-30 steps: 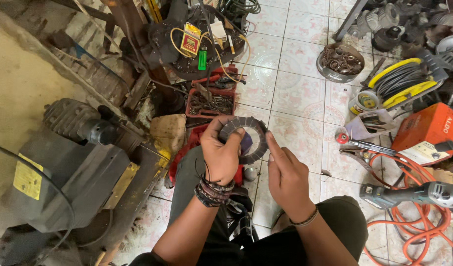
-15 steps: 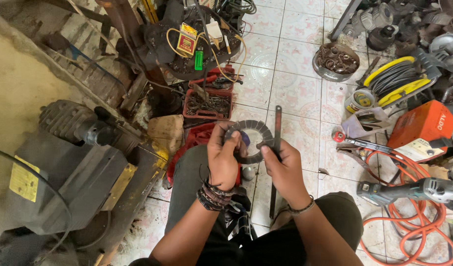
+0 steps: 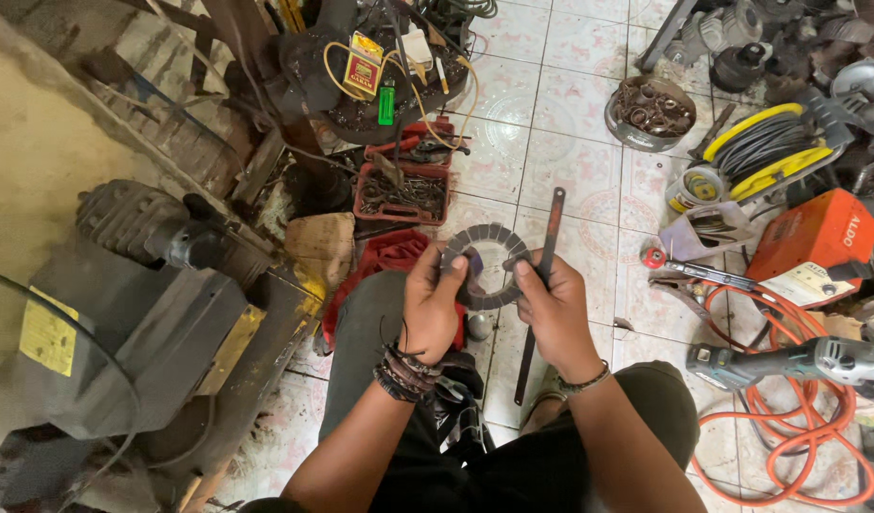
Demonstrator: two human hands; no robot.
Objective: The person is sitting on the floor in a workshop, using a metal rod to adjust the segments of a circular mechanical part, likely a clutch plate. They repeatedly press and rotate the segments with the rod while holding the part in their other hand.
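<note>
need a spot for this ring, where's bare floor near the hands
Bare tile lies between the red parts tray and the metal bowl, around the flat bar. Crowded right by the orange hose and left by the motor.

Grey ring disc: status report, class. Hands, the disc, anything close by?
Left hand and right hand both grip grey ring disc. Right hand also holds a thin dark metal bar. Nothing blocking.
</note>
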